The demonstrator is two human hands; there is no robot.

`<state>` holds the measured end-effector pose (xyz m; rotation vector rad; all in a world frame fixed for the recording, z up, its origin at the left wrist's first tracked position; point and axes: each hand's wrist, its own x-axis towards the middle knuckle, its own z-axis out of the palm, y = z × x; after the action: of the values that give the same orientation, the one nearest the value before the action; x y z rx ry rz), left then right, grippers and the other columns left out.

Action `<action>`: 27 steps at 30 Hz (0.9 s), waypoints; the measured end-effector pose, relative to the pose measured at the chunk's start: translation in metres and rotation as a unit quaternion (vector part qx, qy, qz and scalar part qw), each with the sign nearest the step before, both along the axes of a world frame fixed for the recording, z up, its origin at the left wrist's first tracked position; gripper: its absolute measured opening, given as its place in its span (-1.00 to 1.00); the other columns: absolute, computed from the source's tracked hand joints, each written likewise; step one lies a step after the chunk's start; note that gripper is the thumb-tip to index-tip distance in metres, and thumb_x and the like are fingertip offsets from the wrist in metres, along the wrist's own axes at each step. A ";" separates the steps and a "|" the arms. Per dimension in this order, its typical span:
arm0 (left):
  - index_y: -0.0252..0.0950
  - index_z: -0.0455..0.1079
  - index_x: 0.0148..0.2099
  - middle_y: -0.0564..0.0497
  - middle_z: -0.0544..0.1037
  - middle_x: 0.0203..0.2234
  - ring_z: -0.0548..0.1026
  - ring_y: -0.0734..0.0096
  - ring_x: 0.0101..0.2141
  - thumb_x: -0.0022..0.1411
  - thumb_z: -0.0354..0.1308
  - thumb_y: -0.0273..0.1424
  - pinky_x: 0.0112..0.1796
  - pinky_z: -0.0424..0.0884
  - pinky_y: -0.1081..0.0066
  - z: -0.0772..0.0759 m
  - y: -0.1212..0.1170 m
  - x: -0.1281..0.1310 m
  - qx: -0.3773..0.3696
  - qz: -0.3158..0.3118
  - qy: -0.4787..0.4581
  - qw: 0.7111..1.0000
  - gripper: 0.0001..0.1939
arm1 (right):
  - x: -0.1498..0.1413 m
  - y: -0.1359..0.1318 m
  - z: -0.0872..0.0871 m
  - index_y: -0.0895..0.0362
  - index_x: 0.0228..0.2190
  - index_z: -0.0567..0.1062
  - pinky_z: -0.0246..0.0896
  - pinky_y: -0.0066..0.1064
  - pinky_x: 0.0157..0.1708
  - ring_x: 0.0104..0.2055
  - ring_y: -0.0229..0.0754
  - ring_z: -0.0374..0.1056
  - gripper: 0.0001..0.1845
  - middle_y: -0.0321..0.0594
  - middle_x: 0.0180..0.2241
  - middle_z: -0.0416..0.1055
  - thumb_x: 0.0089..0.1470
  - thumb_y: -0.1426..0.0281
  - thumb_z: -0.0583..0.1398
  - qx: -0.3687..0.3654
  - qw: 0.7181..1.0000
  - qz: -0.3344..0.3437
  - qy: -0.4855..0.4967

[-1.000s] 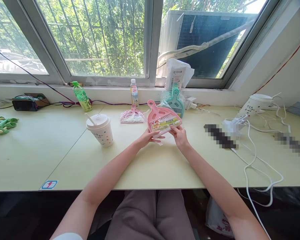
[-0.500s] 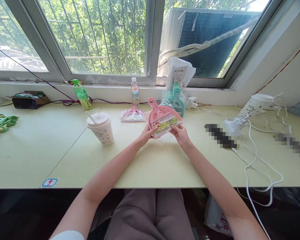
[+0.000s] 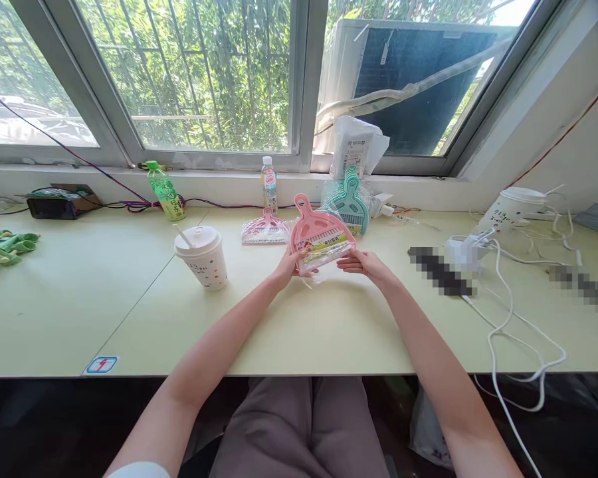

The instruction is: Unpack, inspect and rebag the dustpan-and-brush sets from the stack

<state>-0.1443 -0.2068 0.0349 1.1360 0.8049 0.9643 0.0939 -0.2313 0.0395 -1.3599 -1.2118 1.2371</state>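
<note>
A pink dustpan and brush set (image 3: 321,229), in a clear wrapper with a yellow-green label, is tilted above the table in front of me. My left hand (image 3: 290,263) is closed on its lower left corner. At the lower right corner, my right hand (image 3: 365,263) pinches the edge of the pack, where loose clear film shows. Behind it to the left lies another pink wrapped set (image 3: 266,229). Several teal dustpan sets (image 3: 351,202) in clear plastic lean together by the window wall.
A lidded paper cup (image 3: 202,259) with a straw stands left of my hands. Farther back are a green bottle (image 3: 165,191) and a clear bottle (image 3: 269,184). White cables (image 3: 501,318) and another cup (image 3: 508,211) are on the right. Green strips (image 3: 4,247) lie far left.
The pink set has shifted slightly left and turned a little. My right hand has slid outward to the pack's right edge, its fingers now lower and flatter.
</note>
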 end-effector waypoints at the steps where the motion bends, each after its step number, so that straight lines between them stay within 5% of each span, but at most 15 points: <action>1: -0.13 -0.01 0.29 -0.17 0.43 0.06 0.58 0.26 -0.35 0.12 0.14 -0.35 -0.54 0.52 0.39 0.000 0.002 -0.002 -0.012 0.003 -0.011 1.000 -0.29 | 0.006 -0.001 0.002 0.22 -0.40 0.54 0.48 -0.19 -0.25 -0.33 -0.04 0.53 -0.64 0.01 -0.40 0.56 0.10 0.15 0.19 0.025 0.997 0.010 -0.072; 4: -0.20 0.04 0.28 -0.18 0.45 0.04 0.58 0.28 -0.32 0.13 0.11 -0.43 -0.51 0.52 0.42 -0.002 0.010 -0.010 -0.058 0.027 -0.052 0.997 -0.33 | 0.017 -0.003 0.002 0.11 -0.17 0.53 0.42 -0.08 -0.12 -0.11 0.01 0.47 -0.73 -0.06 -0.16 0.52 0.07 0.31 0.19 0.209 0.933 -0.015 -0.292; 7: -0.37 0.19 0.20 -0.24 0.49 -0.02 0.56 0.23 -0.24 0.16 0.08 -0.46 -0.40 0.56 0.36 -0.006 0.016 -0.018 -0.091 0.004 -0.091 0.992 -0.46 | 0.017 -0.001 -0.002 -0.03 0.11 0.32 0.16 0.04 0.14 0.24 0.04 0.14 -0.39 -0.16 0.19 0.23 -0.01 0.47 0.20 0.376 0.825 -0.020 -0.422; 9: -0.45 0.26 0.15 -0.27 0.52 -0.06 0.56 0.22 -0.25 0.16 0.07 -0.46 -0.41 0.56 0.34 -0.007 0.019 -0.022 -0.096 -0.025 -0.097 0.990 -0.52 | 0.013 0.002 -0.007 -0.05 0.16 0.25 0.03 0.03 0.22 0.31 0.03 0.02 -0.32 -0.20 0.24 0.17 0.00 0.46 0.21 0.410 0.793 0.011 -0.450; 15: -0.44 0.30 0.11 -0.24 0.57 -0.18 0.55 0.39 -0.50 0.21 0.05 -0.37 -0.63 0.45 0.53 -0.006 0.022 -0.028 -0.137 -0.058 -0.041 0.988 -0.56 | 0.008 0.010 -0.019 -0.09 -0.12 0.55 0.06 -0.07 0.14 0.08 -0.07 0.35 -0.70 -0.26 -0.01 0.48 0.22 0.31 0.05 0.369 0.833 0.039 -0.410; 18: -0.36 0.34 0.10 -0.23 0.58 -0.22 0.58 0.34 -0.44 0.22 0.08 -0.22 -0.56 0.50 0.52 -0.003 0.022 -0.031 -0.133 -0.107 -0.028 0.985 -0.54 | 0.008 0.012 -0.022 -0.09 -0.24 0.60 -0.01 -0.05 0.15 -0.06 -0.07 0.40 -0.73 -0.26 -0.22 0.57 0.21 0.26 0.08 0.334 0.851 0.012 -0.404; 22: -0.37 0.35 0.06 -0.16 0.60 -0.30 0.58 0.38 -0.45 0.14 0.16 -0.37 -0.47 0.55 0.48 -0.001 0.018 -0.031 -0.127 -0.118 0.007 0.985 -0.58 | 0.003 0.013 -0.026 -0.03 -0.36 0.63 0.12 -0.13 0.04 -0.13 -0.04 0.36 -0.75 -0.21 -0.35 0.54 0.15 0.22 0.14 0.275 0.881 -0.036 -0.382; 27: -0.38 0.27 0.08 -0.07 0.58 -0.40 0.56 0.39 -0.52 0.08 0.20 -0.43 -0.53 0.52 0.49 -0.001 0.013 -0.030 -0.082 -0.144 0.047 0.985 -0.50 | -0.006 0.011 -0.030 0.05 -0.25 0.59 0.22 -0.16 0.02 -0.02 -0.03 0.32 -0.71 -0.11 -0.06 0.39 -0.01 0.19 0.25 0.269 0.921 -0.095 -0.266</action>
<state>-0.1744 -0.1940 0.0336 1.1237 0.7565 0.5971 0.0876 -0.2198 0.0091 -1.3785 -1.5955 0.3414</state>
